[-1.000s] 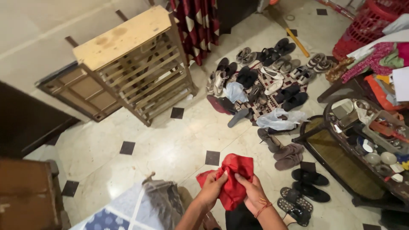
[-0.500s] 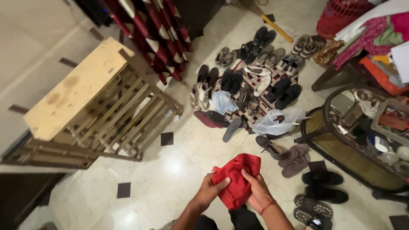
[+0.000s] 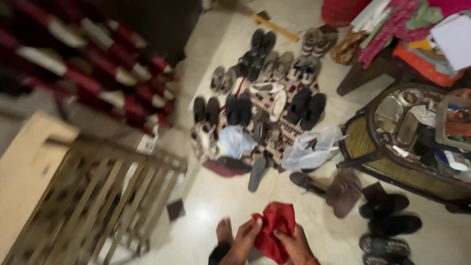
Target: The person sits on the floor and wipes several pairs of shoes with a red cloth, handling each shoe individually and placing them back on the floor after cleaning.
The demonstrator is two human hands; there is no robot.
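Pale tiled floor (image 3: 304, 225) of a cluttered room, seen from above and blurred by camera motion. At 9 o'clock, one slatted wooden rack (image 3: 93, 206) lying on its side; at 11 o'clock, one red-and-cream patterned curtain (image 3: 93, 73). At 3 o'clock, one dark oval table (image 3: 358, 142) with a glass top bearing small objects too blurred to count, cut off by the right edge. At 1 o'clock, one heap of coloured cloths (image 3: 402, 24) on a low piece of furniture. At 12 o'clock, a patterned mat (image 3: 289, 130) carrying many shoes and sandals in rough pairs, the exact number unclear; one crumpled clear plastic bag (image 3: 314, 147) lies at its right edge. At 4 o'clock, three dark sandals (image 3: 392, 225) near one brown boot (image 3: 343, 191). At 6 o'clock, one red cloth (image 3: 274, 235), bunched and held above the floor: the left hand (image 3: 245, 240) grasps its left edge, the right hand (image 3: 294, 245) grips its lower right. Both forearms are cut off at the bottom edge. One bare foot (image 3: 224, 230) shows just left of the hands.
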